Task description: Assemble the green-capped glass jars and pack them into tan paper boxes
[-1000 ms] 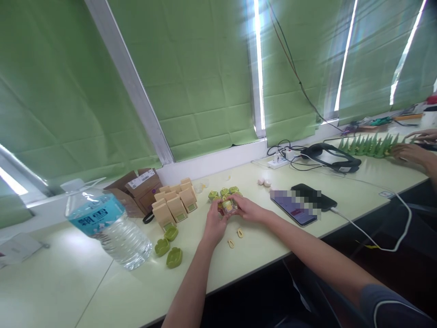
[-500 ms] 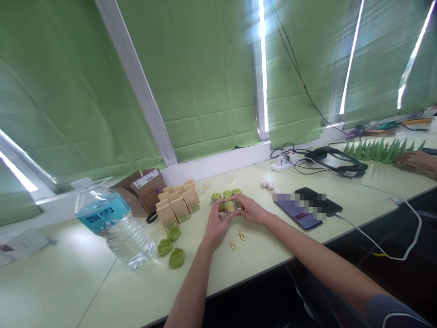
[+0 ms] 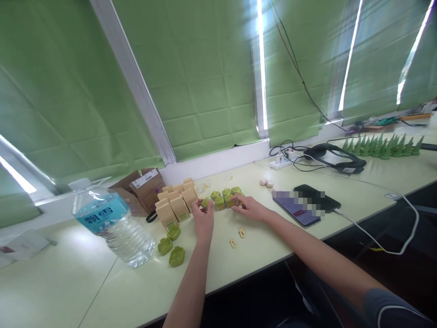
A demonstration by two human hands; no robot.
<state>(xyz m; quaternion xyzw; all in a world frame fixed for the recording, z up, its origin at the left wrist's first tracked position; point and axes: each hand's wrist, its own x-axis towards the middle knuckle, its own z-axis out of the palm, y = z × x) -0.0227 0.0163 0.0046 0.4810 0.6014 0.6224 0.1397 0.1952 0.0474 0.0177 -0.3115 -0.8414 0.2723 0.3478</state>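
Observation:
A cluster of small green pieces (image 3: 222, 197) sits on the pale desk (image 3: 102, 291) in front of me. My left hand (image 3: 204, 218) rests at the cluster's left end, fingers curled on a green piece (image 3: 205, 202). My right hand (image 3: 248, 207) touches the cluster's right end, fingertips pinched on a green piece (image 3: 237, 199). Several tan cardboard boxes (image 3: 176, 200) stand just left of my left hand. Two small yellow loops (image 3: 237, 238) lie on the desk near my wrists.
A large water bottle (image 3: 111, 223) lies on its side at left, with three green lids (image 3: 170, 245) beside it. Brown cartons (image 3: 139, 187) stand behind the boxes. Two phones (image 3: 307, 202), a cable, headphones (image 3: 336, 159) and green spiked pieces (image 3: 382, 146) are to the right.
My hands have parted: the left moved left to the cluster's left end, the right stays at its right end. The other person's hands at far right have left the view.

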